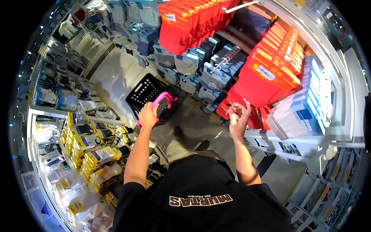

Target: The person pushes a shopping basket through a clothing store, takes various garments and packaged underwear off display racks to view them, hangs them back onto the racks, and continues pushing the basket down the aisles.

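Observation:
My left hand (147,115) is closed around the pink handle (167,96) of a black perforated shopping basket (143,89). The basket hangs tilted over the aisle floor in front of me. On the other side, my right hand (239,118) is raised with its fingers bent and apart. It is beside the end of a metal display hook (230,109), just under a row of red hanging packs (266,73). More red packs (223,108) hang lower, partly behind that hand. I see nothing held in it.
Yellow-carded packs (83,145) crowd the rack on my left. Blue-carded grey packs (187,63) hang ahead, beside another red row (177,29). White-and-blue packs (305,112) hang at right within a white shelf frame (346,96). Grey floor (119,73) runs between the racks.

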`<state>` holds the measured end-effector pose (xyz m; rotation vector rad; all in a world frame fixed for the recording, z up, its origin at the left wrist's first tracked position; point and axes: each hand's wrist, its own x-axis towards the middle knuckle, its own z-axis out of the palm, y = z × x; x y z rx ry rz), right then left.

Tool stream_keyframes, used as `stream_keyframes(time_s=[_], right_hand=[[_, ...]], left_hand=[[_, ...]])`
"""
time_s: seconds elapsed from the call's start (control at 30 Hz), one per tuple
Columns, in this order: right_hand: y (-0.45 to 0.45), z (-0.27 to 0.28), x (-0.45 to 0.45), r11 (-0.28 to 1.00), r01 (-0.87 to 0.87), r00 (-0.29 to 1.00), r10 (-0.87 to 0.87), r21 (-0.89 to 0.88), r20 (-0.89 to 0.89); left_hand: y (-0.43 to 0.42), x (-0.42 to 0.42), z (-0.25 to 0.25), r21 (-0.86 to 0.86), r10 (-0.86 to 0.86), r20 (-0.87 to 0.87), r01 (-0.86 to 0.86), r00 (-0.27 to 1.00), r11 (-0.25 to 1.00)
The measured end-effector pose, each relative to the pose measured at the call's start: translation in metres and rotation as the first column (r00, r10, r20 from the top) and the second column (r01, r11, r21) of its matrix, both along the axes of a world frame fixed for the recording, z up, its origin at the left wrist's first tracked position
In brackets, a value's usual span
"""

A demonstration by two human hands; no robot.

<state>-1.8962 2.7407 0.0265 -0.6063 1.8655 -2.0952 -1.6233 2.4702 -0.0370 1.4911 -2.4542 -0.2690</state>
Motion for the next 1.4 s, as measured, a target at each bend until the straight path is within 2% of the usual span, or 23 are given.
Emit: stream_keyframes(time_s=[0.07,0.17,0.27,0.33,0.4,0.47,0.53,0.63,0.8,0.83,0.87,0.93,1.03,1.07,1.13,1.17,1.3,1.4], right_hand=[[-0.008,0.005,0.009,0.997,0.058,0.996,-0.062,-0.059,-0.064],[-0.018,0.002,0.022,0.999,0.023,0.983,-0.029,-0.036,-0.179],[-0.032,-0.014,0.039,0.995,-0.1,0.981,0.097,-0.013,-0.17],[-0.041,-0.019,0.053,0.968,-0.205,0.972,0.219,0.145,-0.088],[-0.058,-0.024,0.07,0.941,-0.301,0.951,0.308,0.153,-0.017],[-0.082,-0.025,0.083,0.883,-0.391,0.915,0.403,0.261,0.008],[-0.115,-0.019,0.098,0.834,-0.462,0.873,0.487,0.301,-0.01],[-0.172,-0.013,0.117,0.748,-0.526,0.795,0.602,0.405,-0.078],[-0.284,0.001,0.147,0.662,-0.514,0.578,0.737,0.545,-0.349],[-0.308,0.003,0.153,0.669,-0.504,0.514,0.741,0.546,-0.432],[-0.33,0.003,0.159,0.677,-0.495,0.447,0.736,0.545,-0.508],[-0.374,-0.003,0.17,0.644,-0.449,0.34,0.764,0.619,-0.549],[-0.427,-0.029,0.183,0.528,-0.411,0.113,0.838,0.743,-0.533],[-0.438,-0.044,0.187,0.53,-0.377,0.071,0.834,0.76,-0.547],[-0.465,-0.068,0.191,0.53,-0.234,0.005,0.839,0.815,-0.544],[-0.474,-0.078,0.194,0.663,-0.244,0.034,0.735,0.708,-0.677],[-0.498,-0.076,0.199,0.657,-0.2,0.005,0.743,0.727,-0.67],[-0.519,-0.075,0.202,0.663,-0.2,-0.005,0.736,0.722,-0.677]], left_hand=[[-0.01,0.002,-0.001,-0.015,-0.001,-0.008,0.001,1.0,1.0],[-0.024,0.004,-0.003,-0.055,-0.009,-0.002,0.009,1.0,0.998],[-0.042,0.007,-0.005,-0.04,-0.004,0.006,0.004,1.0,0.999],[-0.054,0.011,-0.005,-0.022,-0.018,-0.023,0.018,1.0,1.0],[-0.068,0.014,-0.009,-0.007,-0.004,-0.038,0.004,0.999,1.0],[-0.079,0.016,-0.006,0.0,0.01,-0.041,-0.01,0.999,1.0],[-0.092,0.019,0.002,0.057,0.012,-0.026,-0.01,1.0,0.998],[-0.114,0.026,0.003,0.13,0.007,-0.092,0.005,0.996,0.991],[-0.155,0.054,0.027,0.34,-0.022,-0.37,0.158,0.929,0.927],[-0.166,0.062,0.022,0.288,-0.097,-0.425,0.236,0.9,0.928],[-0.175,0.072,0.017,0.285,-0.129,-0.353,0.238,0.926,0.928],[-0.189,0.091,0.024,0.278,-0.196,-0.199,0.247,0.96,0.928],[-0.206,0.113,0.018,0.378,-0.078,-0.065,0.097,0.995,0.921],[-0.208,0.117,0.008,0.429,-0.024,-0.037,0.038,0.999,0.903],[-0.215,0.119,-0.014,0.426,0.01,-0.27,0.11,0.963,0.898],[-0.224,0.119,-0.019,0.453,0.037,-0.296,0.106,0.954,0.885],[-0.245,0.123,-0.01,0.587,0.142,-0.323,0.081,0.936,0.805],[-0.26,0.125,-0.013,0.539,0.163,-0.355,0.059,0.92,0.84]])
